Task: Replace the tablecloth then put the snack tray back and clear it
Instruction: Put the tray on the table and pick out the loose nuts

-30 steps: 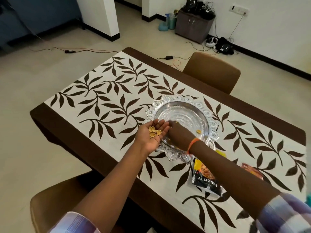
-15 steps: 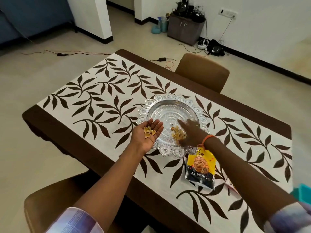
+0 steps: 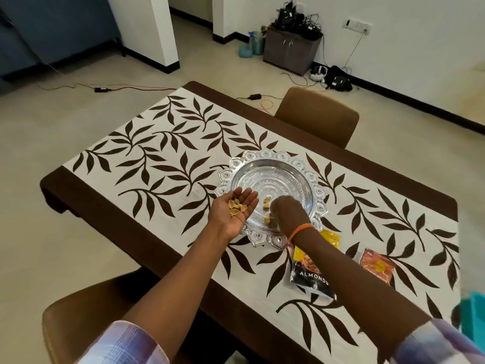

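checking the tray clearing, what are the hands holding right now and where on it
The left hand lies palm-up, open, with nut shells resting loose in the palm. The right hand is blurred over the snack tray; its hold cannot be told.

Bright even daylight, soft shadows, wide-angle edge distortion, motion-blurred right hand (image 3: pixel 287 210)

The snack tray (image 3: pixel 273 190) sits on the tablecloth (image 3: pixel 162 164), mid-table. The left hand (image 3: pixel 233 210) lies at its near-left rim with shells (image 3: pixel 237 206) on the palm; the right hand (image 3: pixel 288 212) is inside the tray's near part, beside more shells (image 3: pixel 267 202). An almond packet (image 3: pixel 311 274) lies near-right of the tray, another packet (image 3: pixel 378 266) further right. One chair (image 3: pixel 317 116) stands at the far side.
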